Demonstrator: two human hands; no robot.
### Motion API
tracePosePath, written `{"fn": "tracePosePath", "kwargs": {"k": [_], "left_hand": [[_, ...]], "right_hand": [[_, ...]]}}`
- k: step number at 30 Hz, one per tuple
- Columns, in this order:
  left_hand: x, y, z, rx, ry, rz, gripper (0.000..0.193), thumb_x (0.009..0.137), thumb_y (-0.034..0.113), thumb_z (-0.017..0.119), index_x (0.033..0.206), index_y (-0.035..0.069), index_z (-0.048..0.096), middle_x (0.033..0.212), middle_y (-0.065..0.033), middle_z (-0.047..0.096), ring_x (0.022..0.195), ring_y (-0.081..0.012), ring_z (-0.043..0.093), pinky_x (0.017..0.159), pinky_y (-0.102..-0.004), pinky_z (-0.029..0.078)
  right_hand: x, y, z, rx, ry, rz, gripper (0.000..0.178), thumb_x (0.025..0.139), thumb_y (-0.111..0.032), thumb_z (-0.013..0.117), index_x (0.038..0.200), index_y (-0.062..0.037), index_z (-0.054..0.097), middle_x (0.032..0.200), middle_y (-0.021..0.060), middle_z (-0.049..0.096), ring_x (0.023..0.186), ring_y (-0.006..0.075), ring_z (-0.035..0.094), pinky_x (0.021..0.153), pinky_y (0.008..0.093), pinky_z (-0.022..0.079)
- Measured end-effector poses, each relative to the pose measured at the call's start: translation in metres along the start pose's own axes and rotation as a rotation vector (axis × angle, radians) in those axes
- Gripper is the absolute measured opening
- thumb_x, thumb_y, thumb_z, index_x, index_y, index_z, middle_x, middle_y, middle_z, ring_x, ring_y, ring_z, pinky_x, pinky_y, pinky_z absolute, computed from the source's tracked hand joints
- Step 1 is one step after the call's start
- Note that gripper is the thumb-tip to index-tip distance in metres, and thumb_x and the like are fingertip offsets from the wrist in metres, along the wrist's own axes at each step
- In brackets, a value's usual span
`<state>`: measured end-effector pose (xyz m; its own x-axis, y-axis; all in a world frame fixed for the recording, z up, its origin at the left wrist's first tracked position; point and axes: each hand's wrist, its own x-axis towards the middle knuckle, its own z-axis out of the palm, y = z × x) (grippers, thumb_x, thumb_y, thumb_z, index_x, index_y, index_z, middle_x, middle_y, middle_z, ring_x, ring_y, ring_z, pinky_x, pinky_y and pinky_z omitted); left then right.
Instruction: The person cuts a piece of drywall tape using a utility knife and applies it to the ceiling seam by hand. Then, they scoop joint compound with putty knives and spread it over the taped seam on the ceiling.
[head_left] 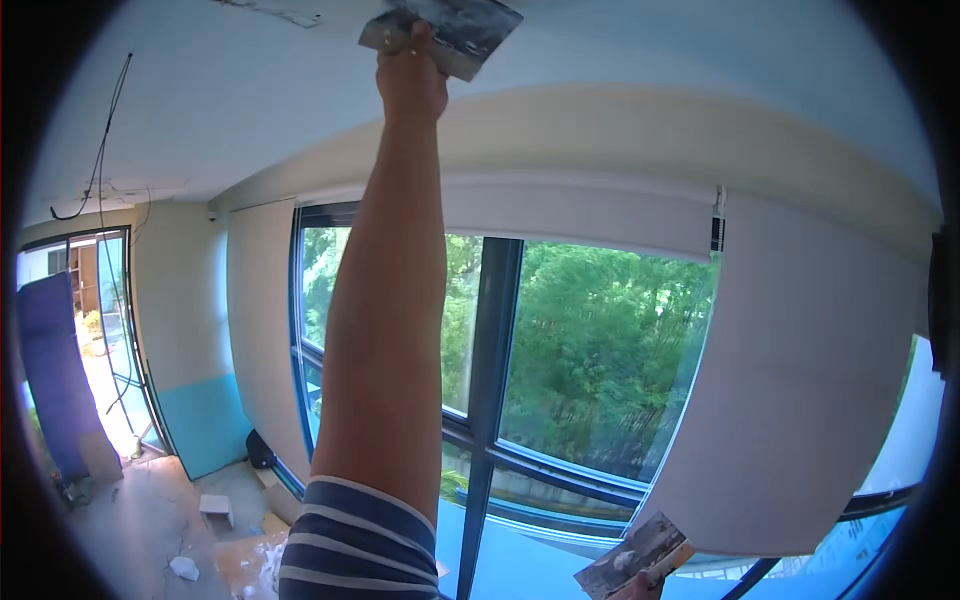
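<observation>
Ceiling [650, 60], pale and smooth, spans the top, with a ragged patch [275, 14] at upper left and loose wires [102, 160] dangling nearby. The left hand [412, 88], raised, has its fingers closed around a wide smeared scraper [468, 32] up at the ceiling; whether the blade touches, I cannot tell. Low at right, the right hand [646, 586], partly cut off, grips a second scraper [630, 558]. Behind are a dark-framed window [600, 350], pale blinds [790, 360], a cream-and-blue wall [200, 420] and a littered floor [145, 515].
</observation>
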<state>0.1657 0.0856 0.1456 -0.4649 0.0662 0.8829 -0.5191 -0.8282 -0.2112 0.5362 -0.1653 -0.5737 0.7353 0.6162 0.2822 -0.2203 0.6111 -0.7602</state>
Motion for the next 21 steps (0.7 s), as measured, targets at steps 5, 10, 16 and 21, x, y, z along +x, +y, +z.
{"fn": "tracePosePath", "kwargs": {"k": [5,10,16,21], "left_hand": [[0.039,0.009,0.010,0.299,0.150,-0.165,0.059,0.089,0.027,0.068,0.138,0.005,0.042,0.127,-0.0153,0.058,0.105,-0.0304,0.062,0.082,-0.0400,0.058],[0.021,-0.001,-0.053,0.426,0.344,0.002,0.039,0.089,0.025,0.069,0.110,-0.005,0.060,0.109,-0.0162,0.065,0.094,-0.0282,0.066,0.075,-0.0362,0.053],[0.011,0.033,-0.057,0.248,0.883,0.087,0.031,0.085,0.016,0.065,0.108,-0.004,0.056,0.109,-0.0156,0.063,0.093,-0.0285,0.064,0.076,-0.0382,0.051],[0.027,0.047,0.008,0.470,0.567,0.127,0.044,0.080,0.007,0.059,0.120,-0.002,0.046,0.110,-0.0185,0.061,0.098,-0.0304,0.063,0.078,-0.0416,0.052]], "right_hand": [[-0.007,0.021,-0.087,-0.152,-0.044,-0.084,0.045,0.096,-0.023,0.063,0.131,-0.0048,0.040,0.094,0.0018,0.051,0.079,0.0122,0.051,0.069,0.0280,0.047],[-0.020,-0.028,-0.025,-0.146,0.185,-0.012,0.060,0.096,-0.024,0.061,0.143,-0.0019,0.030,0.119,0.0090,0.054,0.101,0.0183,0.055,0.083,0.0345,0.049],[-0.011,-0.009,-0.028,-0.167,0.001,0.029,0.056,0.098,-0.016,0.057,0.145,-0.0018,0.030,0.132,0.0114,0.049,0.115,0.0211,0.050,0.096,0.0369,0.044],[-0.017,-0.012,-0.012,-0.176,-0.101,-0.010,0.053,0.099,-0.017,0.057,0.143,-0.0018,0.033,0.129,0.0109,0.051,0.111,0.0197,0.052,0.094,0.0354,0.044]]}}
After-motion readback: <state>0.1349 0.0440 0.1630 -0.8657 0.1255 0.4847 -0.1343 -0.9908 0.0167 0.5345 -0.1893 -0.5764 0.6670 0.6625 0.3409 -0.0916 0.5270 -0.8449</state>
